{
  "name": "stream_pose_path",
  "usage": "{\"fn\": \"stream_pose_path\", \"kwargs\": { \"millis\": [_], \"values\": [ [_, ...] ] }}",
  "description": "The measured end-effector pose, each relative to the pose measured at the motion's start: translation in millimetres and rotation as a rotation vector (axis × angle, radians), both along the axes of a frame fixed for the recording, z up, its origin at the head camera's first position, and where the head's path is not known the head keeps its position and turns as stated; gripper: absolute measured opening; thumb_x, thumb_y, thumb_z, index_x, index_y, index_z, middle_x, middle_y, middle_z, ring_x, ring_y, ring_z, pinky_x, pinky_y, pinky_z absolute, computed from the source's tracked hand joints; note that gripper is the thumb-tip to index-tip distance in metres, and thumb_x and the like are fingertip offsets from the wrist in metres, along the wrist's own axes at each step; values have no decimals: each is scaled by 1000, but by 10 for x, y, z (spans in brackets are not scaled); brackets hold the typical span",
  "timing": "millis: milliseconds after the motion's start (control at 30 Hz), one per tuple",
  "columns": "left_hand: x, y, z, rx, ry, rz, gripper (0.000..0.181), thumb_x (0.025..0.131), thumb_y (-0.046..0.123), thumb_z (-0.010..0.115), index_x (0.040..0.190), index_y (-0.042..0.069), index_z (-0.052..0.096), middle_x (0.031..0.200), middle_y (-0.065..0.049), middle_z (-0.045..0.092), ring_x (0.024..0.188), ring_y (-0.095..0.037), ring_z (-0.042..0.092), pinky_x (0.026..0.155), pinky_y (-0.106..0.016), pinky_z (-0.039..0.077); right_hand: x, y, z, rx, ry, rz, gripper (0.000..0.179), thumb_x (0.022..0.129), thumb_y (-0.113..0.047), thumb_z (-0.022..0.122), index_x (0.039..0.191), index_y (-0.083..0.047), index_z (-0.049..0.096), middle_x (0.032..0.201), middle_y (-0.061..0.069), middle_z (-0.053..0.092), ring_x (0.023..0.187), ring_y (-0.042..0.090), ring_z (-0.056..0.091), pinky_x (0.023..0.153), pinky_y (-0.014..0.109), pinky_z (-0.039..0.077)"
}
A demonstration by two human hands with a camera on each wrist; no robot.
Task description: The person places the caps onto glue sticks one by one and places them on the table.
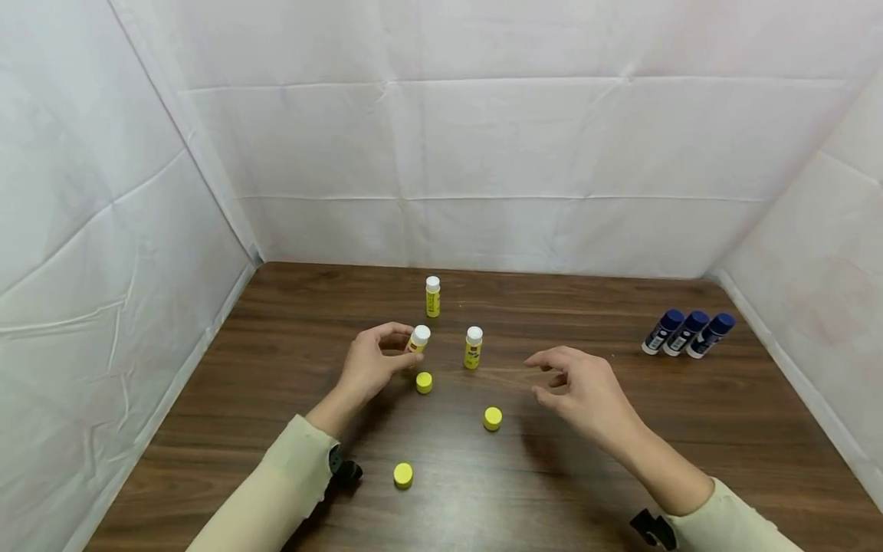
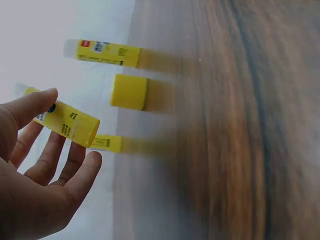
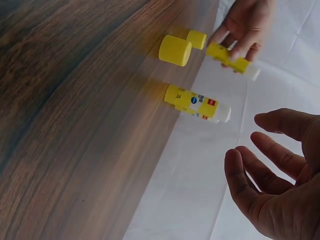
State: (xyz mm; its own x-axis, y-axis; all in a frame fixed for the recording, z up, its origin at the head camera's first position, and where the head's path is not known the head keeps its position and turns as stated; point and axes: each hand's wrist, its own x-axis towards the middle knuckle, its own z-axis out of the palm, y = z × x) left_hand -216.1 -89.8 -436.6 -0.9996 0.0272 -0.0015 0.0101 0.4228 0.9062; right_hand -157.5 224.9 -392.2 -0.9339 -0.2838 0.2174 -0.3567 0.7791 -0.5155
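My left hand [image 1: 372, 364] pinches a yellow glue stick [image 2: 70, 122] with a white top between thumb and fingers; the left wrist view shows its base tilted clear of the tabletop. Just right of it, a second yellow glue stick [image 1: 472, 349] stands upright on the table, and a third glue stick [image 1: 432, 299] stands farther back. Three yellow caps lie nearby: one cap [image 1: 424, 383] beside the left hand, another cap [image 1: 493, 418] nearer the middle, and a cap [image 1: 403, 476] toward the front. Over the table to the right hovers my right hand [image 1: 586, 387], its fingers loosely bent around nothing.
Three dark blue glue sticks [image 1: 686, 333] with blue caps stand side by side at the right of the brown wooden table [image 1: 586, 307]. White sheeting [image 1: 483, 138] walls the table at the back and on both sides.
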Motion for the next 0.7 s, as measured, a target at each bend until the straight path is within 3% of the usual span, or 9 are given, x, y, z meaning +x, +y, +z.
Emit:
{"fn": "stream_pose_path", "kwargs": {
  "millis": [267,500,700],
  "values": [
    [288,-112,121,-22,159,0,32,81,12,87,111,15,75,109,-3,73,105,-24,67,92,-41,58,-6,-91,-23,-22,-22,16,33,84,-9,81,114,-19,74,116,-1,71,86,19,72,74,38,61],
    [574,-133,285,31,212,-15,31,80,10,88,107,20,75,104,0,72,99,-20,70,89,-37,59,-18,-175,-45,-23,-18,41,33,83,-8,82,114,-20,74,115,0,71,86,21,72,73,35,61],
    [728,-142,379,62,260,-42,30,79,11,88,105,21,75,101,3,71,96,-16,69,87,-31,59,-63,-256,-82,-19,-24,54,33,84,-8,82,114,-19,74,115,0,71,86,20,72,73,35,60]
  ]
}}
